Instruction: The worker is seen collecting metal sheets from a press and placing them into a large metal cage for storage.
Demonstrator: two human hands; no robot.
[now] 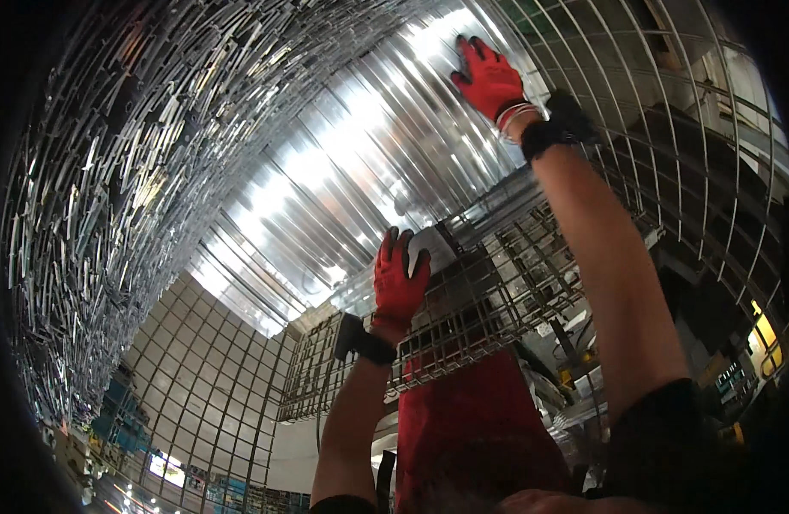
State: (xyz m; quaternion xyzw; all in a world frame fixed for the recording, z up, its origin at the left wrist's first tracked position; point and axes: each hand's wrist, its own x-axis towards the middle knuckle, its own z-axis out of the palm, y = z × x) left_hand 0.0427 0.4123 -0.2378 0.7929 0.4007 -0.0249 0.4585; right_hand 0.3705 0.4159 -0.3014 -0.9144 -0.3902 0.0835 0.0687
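Note:
My right hand (490, 79), in a red glove with dark fingertips, reaches far up and to the right. Its fingers are spread over a row of long, shiny metal strips (360, 146). Lower and nearer, my left hand (400, 281) wears a matching glove, with fingers extended and thumb apart, at the near edge of the strips. A pale, smooth piece (433, 247) shows beside its thumb; I cannot tell whether the hand touches it. Dark bands circle both wrists.
A dense stack of thin metal edges (146, 171) rises on the left. Wire mesh (210, 377) stands at lower left, more mesh (660, 111) curves along the right, and a lower mesh panel (463, 334) crosses in front of my red apron (472, 428).

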